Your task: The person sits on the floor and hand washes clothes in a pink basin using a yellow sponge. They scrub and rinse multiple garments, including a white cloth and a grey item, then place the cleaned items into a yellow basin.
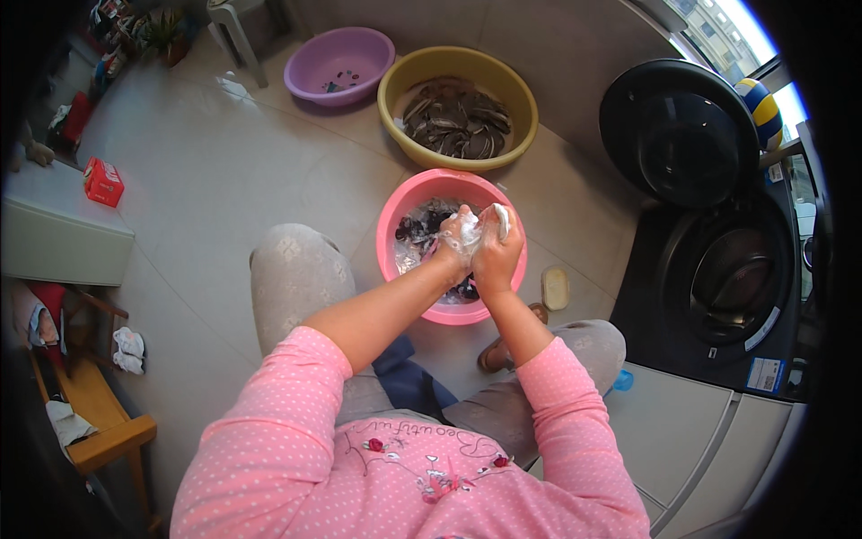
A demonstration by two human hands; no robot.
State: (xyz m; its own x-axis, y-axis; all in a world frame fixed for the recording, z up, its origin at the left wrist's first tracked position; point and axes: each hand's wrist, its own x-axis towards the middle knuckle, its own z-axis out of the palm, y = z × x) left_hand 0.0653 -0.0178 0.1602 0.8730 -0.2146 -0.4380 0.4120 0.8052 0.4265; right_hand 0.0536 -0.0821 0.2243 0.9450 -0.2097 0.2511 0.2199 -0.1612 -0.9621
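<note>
A pink plastic basin (388,269) stands on the tiled floor before me, holding soapy water and dark, wet fabric (423,226). Above it, both hands grip a white, sudsy cloth (469,230) between them. My left hand (459,236) closes on the cloth's left part, wet with foam. At the right, my right hand (497,252) is closed around its other part, and a white fold sticks up by the thumb. Forearms and hands hide part of the basin's contents.
Beyond the basin stand a yellow basin (397,138) with dark striped items and a purple basin (303,91). A soap dish (555,288) lies right of the pink basin. An open black front-loading washing machine (646,290) is at the right, a wooden chair (111,445) at the left.
</note>
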